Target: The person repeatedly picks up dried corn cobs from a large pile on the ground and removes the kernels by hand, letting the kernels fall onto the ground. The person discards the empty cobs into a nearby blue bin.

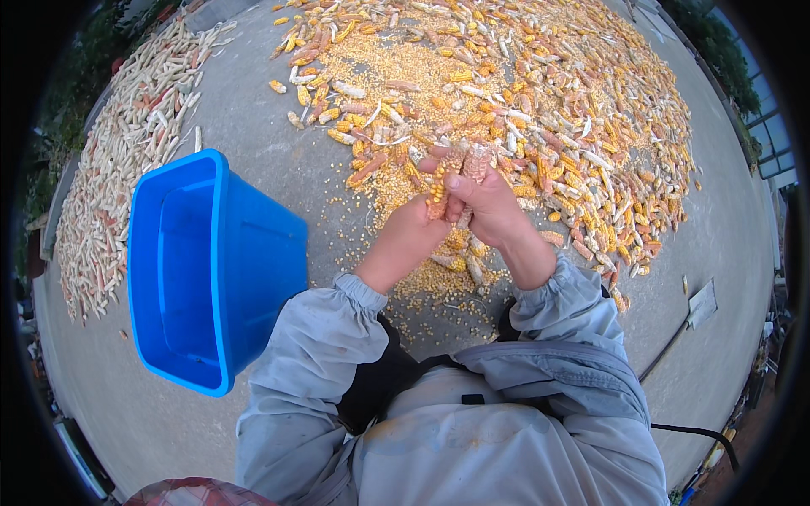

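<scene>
A corn cob with yellow kernels still on part of it (438, 187) stands tilted between my hands, over the near edge of the corn pile. My left hand (407, 239) is closed round its lower end. My right hand (493, 207) grips a reddish, mostly bare cob (475, 163), which lies against the first cob. The right thumb presses on the kernels. Part of both cobs is hidden by my fingers. Loose kernels (413, 297) and a few cobs lie on the ground below my wrists.
On my left a blue plastic tub (221, 278) lies on its side, its mouth facing left. Beyond it is a heap of stripped cobs (126, 160). A broad pile of corn (582, 110) spreads ahead and right. A flat-bladed tool (702, 304) rests on the concrete at right.
</scene>
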The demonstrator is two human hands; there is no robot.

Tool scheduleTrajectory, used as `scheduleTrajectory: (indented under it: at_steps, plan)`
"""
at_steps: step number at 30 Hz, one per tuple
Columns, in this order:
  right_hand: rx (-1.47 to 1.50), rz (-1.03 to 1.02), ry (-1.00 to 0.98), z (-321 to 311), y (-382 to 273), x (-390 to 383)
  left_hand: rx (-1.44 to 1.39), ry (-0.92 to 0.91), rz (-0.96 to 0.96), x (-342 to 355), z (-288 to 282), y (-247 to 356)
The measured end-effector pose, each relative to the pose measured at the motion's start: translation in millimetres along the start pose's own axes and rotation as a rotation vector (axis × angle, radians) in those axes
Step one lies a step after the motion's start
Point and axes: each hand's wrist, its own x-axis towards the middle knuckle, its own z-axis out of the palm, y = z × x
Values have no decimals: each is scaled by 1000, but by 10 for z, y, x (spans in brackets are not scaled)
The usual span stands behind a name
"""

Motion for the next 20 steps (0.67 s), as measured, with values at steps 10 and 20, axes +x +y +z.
scheduleTrajectory:
  at_steps: [10, 20]
  plan:
    - [85, 0, -52, 12, 18, -8, 48, 41, 90, 28, -7, -102]
    - [19, -19, -160, -34, 37, -6, 29, 20, 36, 9, -34, -86]
